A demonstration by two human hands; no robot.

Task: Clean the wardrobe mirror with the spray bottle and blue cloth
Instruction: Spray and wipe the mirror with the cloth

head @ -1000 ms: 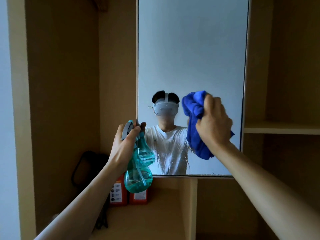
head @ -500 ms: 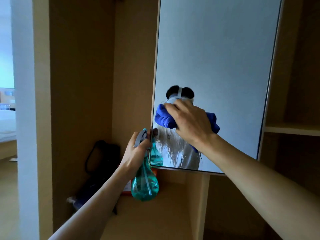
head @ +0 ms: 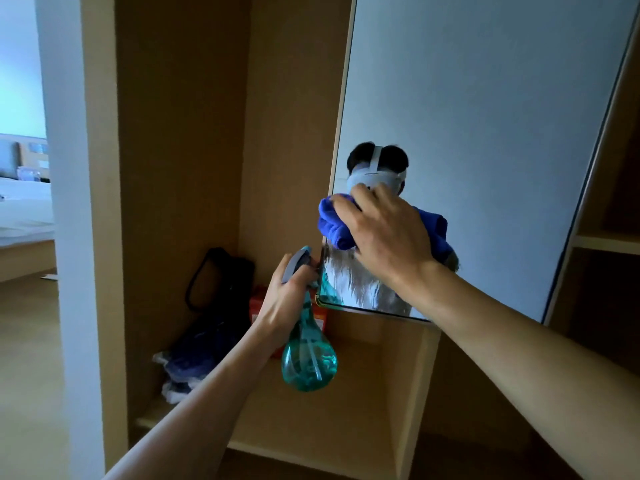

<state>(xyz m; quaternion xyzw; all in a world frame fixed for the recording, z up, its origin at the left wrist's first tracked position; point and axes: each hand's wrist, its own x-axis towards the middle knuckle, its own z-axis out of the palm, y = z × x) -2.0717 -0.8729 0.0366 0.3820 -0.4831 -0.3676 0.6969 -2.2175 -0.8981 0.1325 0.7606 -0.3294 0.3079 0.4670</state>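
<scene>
Mirror (head: 485, 116) is the tall panel on the wardrobe (head: 180, 168), and the wet streaky patch (head: 353, 285) in its bottom-left corner sits straight below the blue cloth (head: 334, 225). Right grip (head: 388, 230) is holding that bunched cloth against the glass, so I'd guess a downward wipe is next; left grip (head: 287, 299) is wrapped round the spray bottle (head: 308, 362), just off the mirror's left edge.

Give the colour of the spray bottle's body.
The spray bottle is translucent teal; head view.
</scene>
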